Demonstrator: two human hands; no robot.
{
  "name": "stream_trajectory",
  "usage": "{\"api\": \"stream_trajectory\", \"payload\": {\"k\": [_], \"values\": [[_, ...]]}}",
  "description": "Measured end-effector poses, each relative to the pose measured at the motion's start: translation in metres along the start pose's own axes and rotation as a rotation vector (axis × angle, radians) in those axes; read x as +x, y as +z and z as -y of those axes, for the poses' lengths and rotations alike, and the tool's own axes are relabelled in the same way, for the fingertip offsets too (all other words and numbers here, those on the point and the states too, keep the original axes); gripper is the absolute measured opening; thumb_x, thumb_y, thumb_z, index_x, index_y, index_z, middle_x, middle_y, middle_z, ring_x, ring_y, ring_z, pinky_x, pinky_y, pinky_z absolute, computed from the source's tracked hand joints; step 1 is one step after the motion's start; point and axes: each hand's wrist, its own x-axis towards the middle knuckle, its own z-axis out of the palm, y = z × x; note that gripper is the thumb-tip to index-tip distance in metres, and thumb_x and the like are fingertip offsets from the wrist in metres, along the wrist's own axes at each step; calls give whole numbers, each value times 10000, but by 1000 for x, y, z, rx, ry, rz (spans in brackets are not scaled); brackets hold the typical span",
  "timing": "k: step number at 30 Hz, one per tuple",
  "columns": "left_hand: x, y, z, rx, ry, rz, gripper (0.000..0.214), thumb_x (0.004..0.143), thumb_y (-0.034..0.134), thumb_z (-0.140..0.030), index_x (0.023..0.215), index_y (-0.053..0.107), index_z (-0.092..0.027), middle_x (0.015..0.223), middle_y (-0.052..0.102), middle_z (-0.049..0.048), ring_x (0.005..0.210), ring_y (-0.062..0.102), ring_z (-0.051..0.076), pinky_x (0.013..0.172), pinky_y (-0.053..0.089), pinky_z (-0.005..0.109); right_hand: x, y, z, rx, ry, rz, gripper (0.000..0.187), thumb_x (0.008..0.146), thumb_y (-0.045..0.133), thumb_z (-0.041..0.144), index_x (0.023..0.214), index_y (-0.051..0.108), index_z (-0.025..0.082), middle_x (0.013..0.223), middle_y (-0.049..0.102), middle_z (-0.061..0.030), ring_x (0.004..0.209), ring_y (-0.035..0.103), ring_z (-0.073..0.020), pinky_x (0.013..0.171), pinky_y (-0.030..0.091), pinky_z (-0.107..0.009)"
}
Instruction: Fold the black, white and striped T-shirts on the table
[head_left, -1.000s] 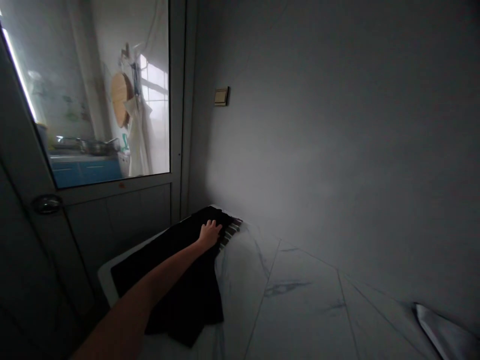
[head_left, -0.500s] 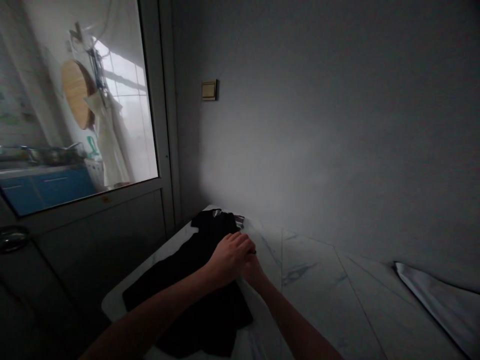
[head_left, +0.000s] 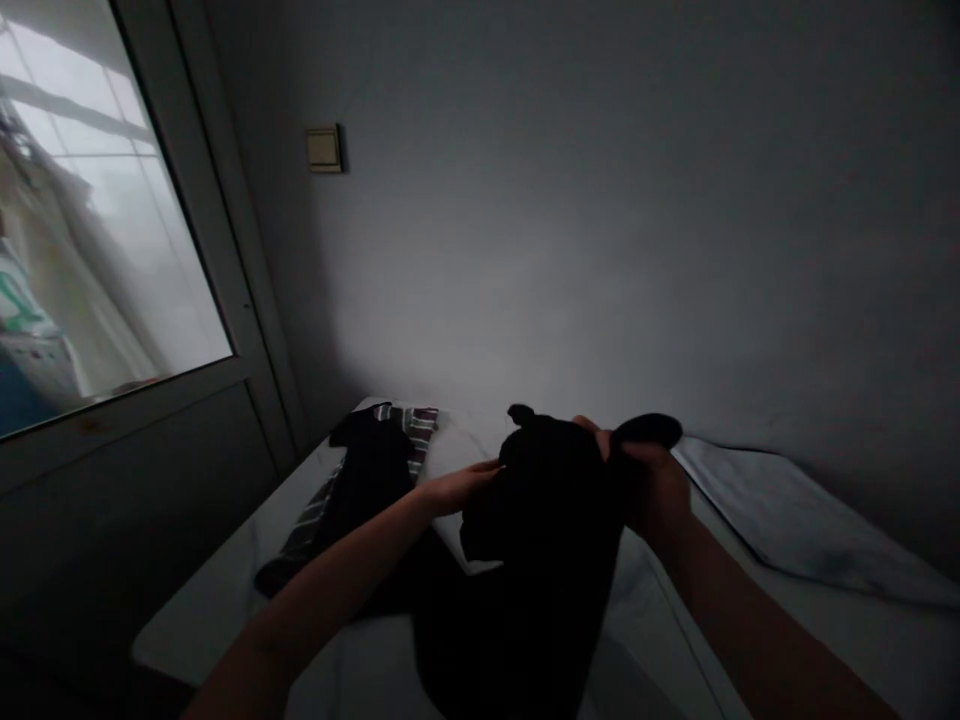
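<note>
Black cloth garment (head_left: pixel 547 560) now bunched up above white marbled tabletop (head_left: pixel 202 600), so handling's aloft; right hand (head_left: pixel 660 490) clamps it, left hand (head_left: pixel 459 488) touches, grip hidden, can't tell.

A: What's hidden at the left hand (head_left: pixel 461 488)?
B: Its fingertips, behind the black garment (head_left: pixel 547 530), whose lower end is cut off by the bottom edge, below both hands.
A: And the right hand (head_left: pixel 661 492)?
B: Partly covered by that fabric. Right of it, the grey cloth (head_left: pixel 817 515) runs off the edge.
A: That green shape (head_left: pixel 16 300), far left of the left hand?
B: Too blurred to name.
</note>
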Motion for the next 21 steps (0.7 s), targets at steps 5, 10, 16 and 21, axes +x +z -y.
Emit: {"api": "stream_trajectory", "payload": {"k": [5, 10, 16, 21], "values": [[19, 56, -21, -174, 51, 11, 393, 626, 855, -397, 895, 711, -149, 861, 712, 56, 830, 638, 198, 809, 486, 308, -18, -34, 36, 65, -107, -1, 541, 748, 547, 702, 474, 472, 241, 700, 595, -37, 786, 611, -247, 779, 512, -394], [35, 69, -58, -283, 145, -119, 354, 555, 801, -287, 858, 653, -179, 734, 636, -15, 693, 573, 147, 652, 444, 243, -23, -71, 47, -156, -71, 43, 696, 771, 391, 879, 588, 587, 236, 836, 631, -47, 742, 601, -206, 673, 509, -361], [24, 92, -77, -250, 119, 77, 281, 599, 714, -320, 740, 507, -194, 633, 489, -54, 572, 463, 90, 557, 394, 208, -26, -48, 17, -575, -135, -11, 618, 553, 902, 380, 1128, 678, 338, 1209, 661, -35, 1127, 589, -282, 939, 490, -433], [9, 91, -89, 7, 186, 167, 327, 565, 601, -177, 890, 578, -208, 783, 588, -21, 645, 520, 109, 559, 381, 204, -29, -28, 13, -488, -160, -120, 269, 655, 810, 445, 828, 704, 268, 816, 698, -16, 823, 643, -242, 735, 509, -372]]}}
